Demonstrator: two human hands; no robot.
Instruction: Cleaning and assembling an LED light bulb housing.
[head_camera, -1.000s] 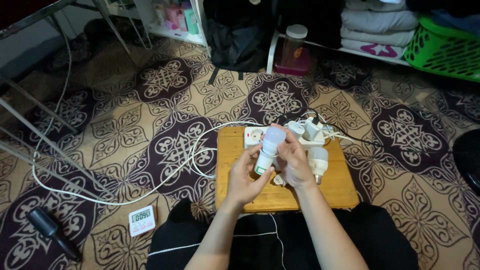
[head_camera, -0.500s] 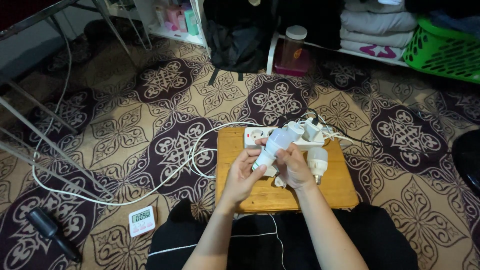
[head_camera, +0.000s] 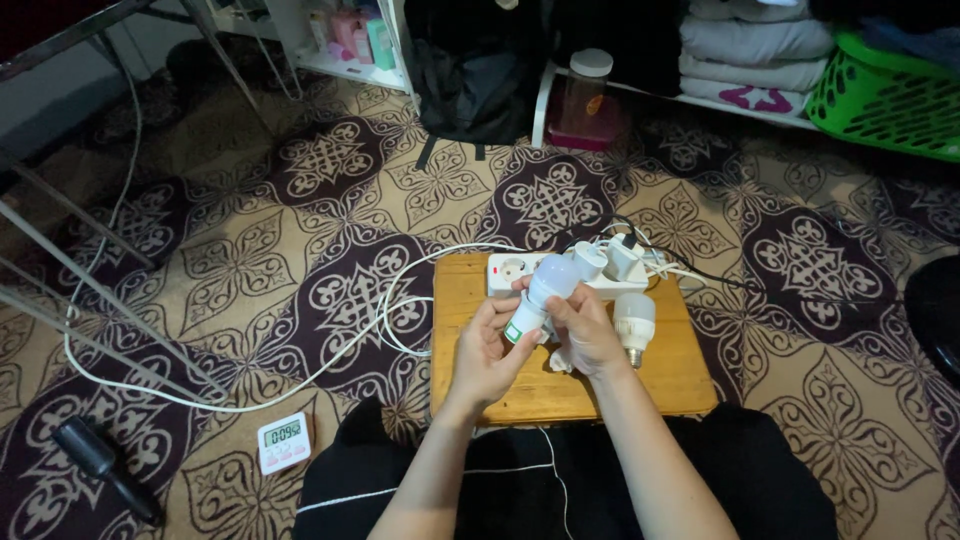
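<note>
Both my hands hold one white light bulb above a small wooden board. My left hand cups the bulb's base end from the left. My right hand grips its middle from the right, dome tilted up and away. A second white bulb stands on the board just right of my right hand, dome up. Behind the bulbs lies a white power strip with plugs and adapters in it.
White cable loops across the patterned carpet to the left. A small digital timer and a black handle-shaped tool lie front left. Metal frame legs slant at the left. Black bag, jar and green basket stand behind.
The held bulb has tilted from nearly upright to leaning away to the right, and both hands have shifted slightly along it. The rest is unchanged.
</note>
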